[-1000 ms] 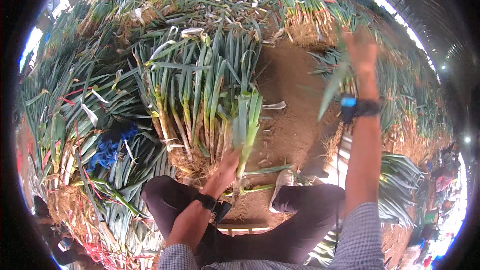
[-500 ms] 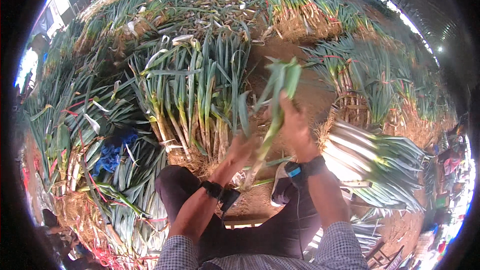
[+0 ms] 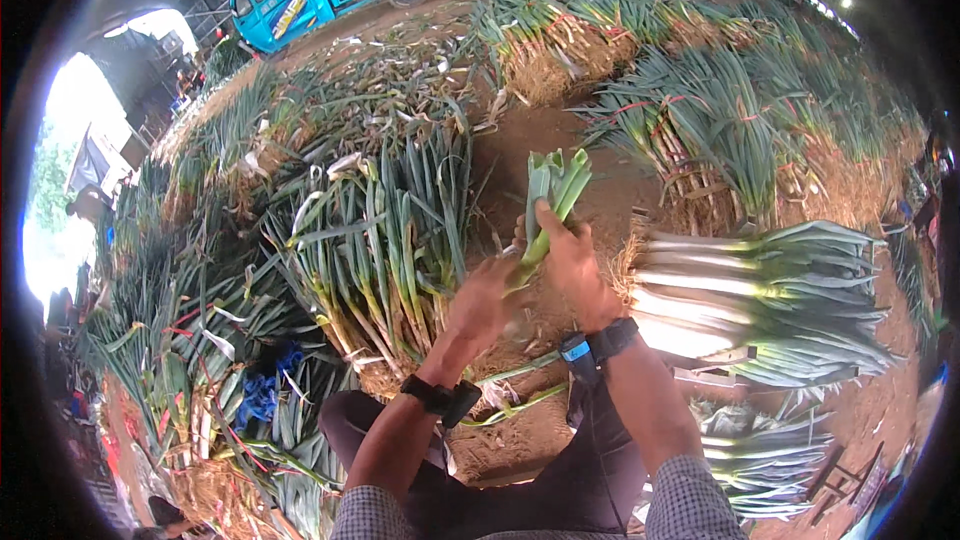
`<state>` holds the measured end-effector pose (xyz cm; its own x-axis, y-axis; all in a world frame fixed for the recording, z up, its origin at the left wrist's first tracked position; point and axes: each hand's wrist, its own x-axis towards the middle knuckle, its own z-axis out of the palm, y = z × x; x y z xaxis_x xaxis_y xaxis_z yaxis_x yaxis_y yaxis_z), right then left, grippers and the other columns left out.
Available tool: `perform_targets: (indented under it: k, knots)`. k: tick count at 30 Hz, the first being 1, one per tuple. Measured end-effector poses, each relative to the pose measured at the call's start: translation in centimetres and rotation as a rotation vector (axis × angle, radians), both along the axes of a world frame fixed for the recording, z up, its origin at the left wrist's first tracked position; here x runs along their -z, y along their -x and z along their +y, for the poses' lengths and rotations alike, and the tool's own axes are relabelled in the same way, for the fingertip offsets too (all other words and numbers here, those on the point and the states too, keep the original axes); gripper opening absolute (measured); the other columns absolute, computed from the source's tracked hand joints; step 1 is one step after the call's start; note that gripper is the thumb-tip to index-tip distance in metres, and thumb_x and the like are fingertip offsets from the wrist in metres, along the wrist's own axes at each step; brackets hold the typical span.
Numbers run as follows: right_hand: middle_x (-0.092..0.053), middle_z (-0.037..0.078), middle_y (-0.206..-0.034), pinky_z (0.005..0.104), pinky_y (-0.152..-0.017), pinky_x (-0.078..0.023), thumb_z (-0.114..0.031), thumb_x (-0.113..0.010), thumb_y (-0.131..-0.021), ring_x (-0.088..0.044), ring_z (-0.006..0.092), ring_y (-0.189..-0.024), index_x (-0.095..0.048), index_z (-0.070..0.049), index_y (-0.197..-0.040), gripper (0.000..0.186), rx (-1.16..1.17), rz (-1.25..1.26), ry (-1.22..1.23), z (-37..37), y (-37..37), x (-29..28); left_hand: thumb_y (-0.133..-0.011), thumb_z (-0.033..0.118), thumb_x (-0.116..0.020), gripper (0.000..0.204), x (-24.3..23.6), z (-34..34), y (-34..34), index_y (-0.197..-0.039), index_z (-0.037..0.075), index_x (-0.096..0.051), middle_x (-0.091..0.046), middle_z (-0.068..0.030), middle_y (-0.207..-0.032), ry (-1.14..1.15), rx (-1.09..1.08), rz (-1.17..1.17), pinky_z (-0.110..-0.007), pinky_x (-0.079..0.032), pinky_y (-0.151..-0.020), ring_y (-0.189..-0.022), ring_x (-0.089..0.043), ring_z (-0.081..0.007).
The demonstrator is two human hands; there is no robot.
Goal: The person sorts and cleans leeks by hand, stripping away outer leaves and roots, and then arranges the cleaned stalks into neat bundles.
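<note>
In front of me, my right hand is wrapped round a leek, the thumb lying along its stalk. The leek tilts, its green leaf tops pointing up and away. My left hand is close beside the lower stalk and smeared by motion, so its fingers cannot be made out. The leek's root end is hidden by my hands. Just beyond, to the left, stands a bundle of untrimmed leeks. To the right lies a stack of cleaned leeks with bright white stalks, roots toward me.
More cleaned leeks lie lower right, beside a dark wooden frame. Stripped leaves litter the soil between my knees. Blue netting sits among leeks at left. Tied bundles and a blue truck are farther off.
The view has swung, bringing the blue truck in. My right hand still grips the leek, whose lower stalk is now hidden. A loose leaf by my left hand no longer shows.
</note>
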<state>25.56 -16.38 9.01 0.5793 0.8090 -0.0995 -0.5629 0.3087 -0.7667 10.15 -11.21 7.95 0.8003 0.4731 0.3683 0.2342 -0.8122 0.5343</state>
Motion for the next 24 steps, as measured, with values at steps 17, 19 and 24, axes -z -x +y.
perform_targets:
  k: [17,19,24]
  knots:
    - [-0.058,0.010,-0.072,0.0382,-0.049,-0.055,-0.026,-0.059,-0.097,-0.057,0.0227,-0.055,-0.058,0.000,-0.091,0.027,0.331,0.184,0.056,-1.2,-7.3,-0.1,-0.090,0.018,-0.069,0.022,-2.8,-4.5,1.2,-0.094,0.000,-0.057,-0.059,-0.0150,-0.081,0.312,0.140,-0.071,-0.036,-0.047,-0.062,-0.071,-0.060,-0.0243]
    - [-0.059,0.011,-0.073,0.0371,-0.048,-0.051,-0.027,-0.059,-0.097,-0.058,0.0230,-0.055,-0.058,-0.002,-0.094,0.025,0.364,0.209,0.120,-1.3,-9.6,0.5,-0.089,0.018,-0.070,0.023,-1.2,-3.9,2.9,-0.096,0.000,-0.057,-0.060,-0.0152,-0.082,0.255,0.182,-0.028,-0.037,-0.047,-0.062,-0.071,-0.061,-0.0239]
    - [-0.060,0.012,-0.073,0.0359,-0.048,-0.049,-0.026,-0.059,-0.097,-0.058,0.0227,-0.056,-0.057,-0.002,-0.096,0.024,0.507,0.104,-0.068,-2.4,-11.9,0.6,-0.090,0.024,-0.067,0.030,3.3,-3.4,9.0,-0.103,-0.001,-0.057,-0.063,-0.0143,-0.085,0.498,0.102,0.249,-0.038,-0.049,-0.067,-0.078,-0.063,-0.0208]
